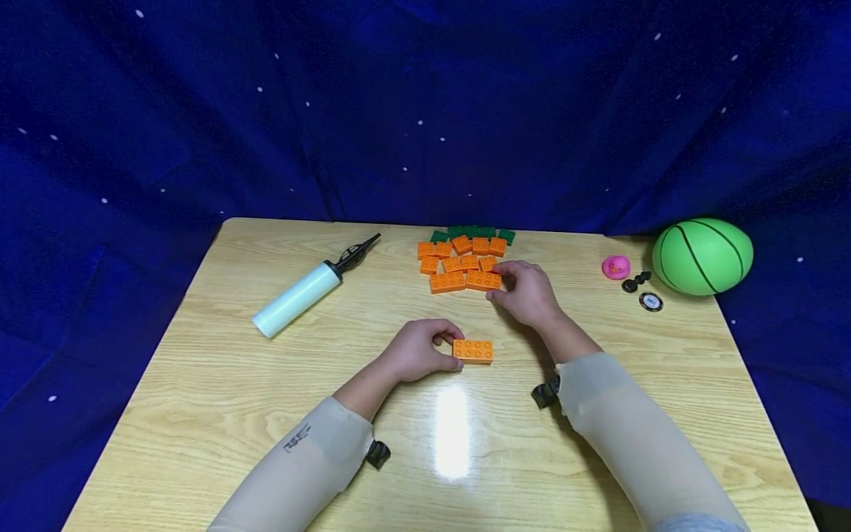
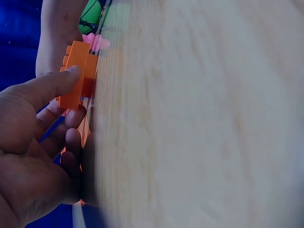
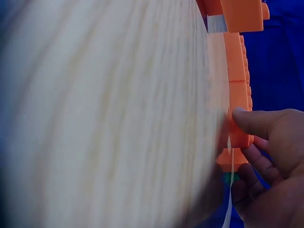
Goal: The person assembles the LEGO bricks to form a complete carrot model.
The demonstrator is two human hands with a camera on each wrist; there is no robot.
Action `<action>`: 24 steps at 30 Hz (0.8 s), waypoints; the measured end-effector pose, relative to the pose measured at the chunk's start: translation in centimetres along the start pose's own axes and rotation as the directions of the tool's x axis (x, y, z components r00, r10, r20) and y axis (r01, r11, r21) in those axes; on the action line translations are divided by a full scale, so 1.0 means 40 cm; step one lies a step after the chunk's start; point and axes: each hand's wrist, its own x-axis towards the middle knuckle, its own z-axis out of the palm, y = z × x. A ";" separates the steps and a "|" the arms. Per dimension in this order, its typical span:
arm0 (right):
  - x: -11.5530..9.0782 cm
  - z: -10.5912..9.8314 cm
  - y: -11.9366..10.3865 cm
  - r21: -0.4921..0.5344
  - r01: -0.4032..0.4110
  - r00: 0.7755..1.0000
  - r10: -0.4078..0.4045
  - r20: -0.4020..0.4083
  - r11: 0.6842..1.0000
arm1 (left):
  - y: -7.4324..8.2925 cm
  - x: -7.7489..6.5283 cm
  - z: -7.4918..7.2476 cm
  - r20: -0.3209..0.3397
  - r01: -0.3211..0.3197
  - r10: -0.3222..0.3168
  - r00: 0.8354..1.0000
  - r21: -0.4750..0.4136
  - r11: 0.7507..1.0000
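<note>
Near the table's middle, my left hand (image 1: 420, 352) pinches the left end of a long orange building brick (image 1: 473, 350), its studs facing up. The left wrist view shows the thumb on the side of this brick (image 2: 75, 83), with a second orange piece (image 2: 90, 76) against its underside. Farther back, my right hand (image 1: 529, 294) grips the right end of another long orange brick (image 1: 483, 280) in the front row. In the right wrist view, the thumb lies on that brick's side (image 3: 240, 116), while fingertips reach behind its end.
Several smaller orange bricks (image 1: 452, 264) and green bricks (image 1: 472, 231) lie behind the front row. A pale blue hand pump (image 1: 297, 298) lies left. At the right are a green ball (image 1: 702, 256), pink rubber duck (image 1: 616, 267), small black object (image 1: 630, 285) and round chip (image 1: 651, 301).
</note>
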 end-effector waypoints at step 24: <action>-0.029 -0.031 -0.002 -0.031 0.057 0.998 -0.058 -0.013 0.998 | 0.004 -0.001 0.001 -0.006 -0.004 0.004 1.000 -0.003 1.000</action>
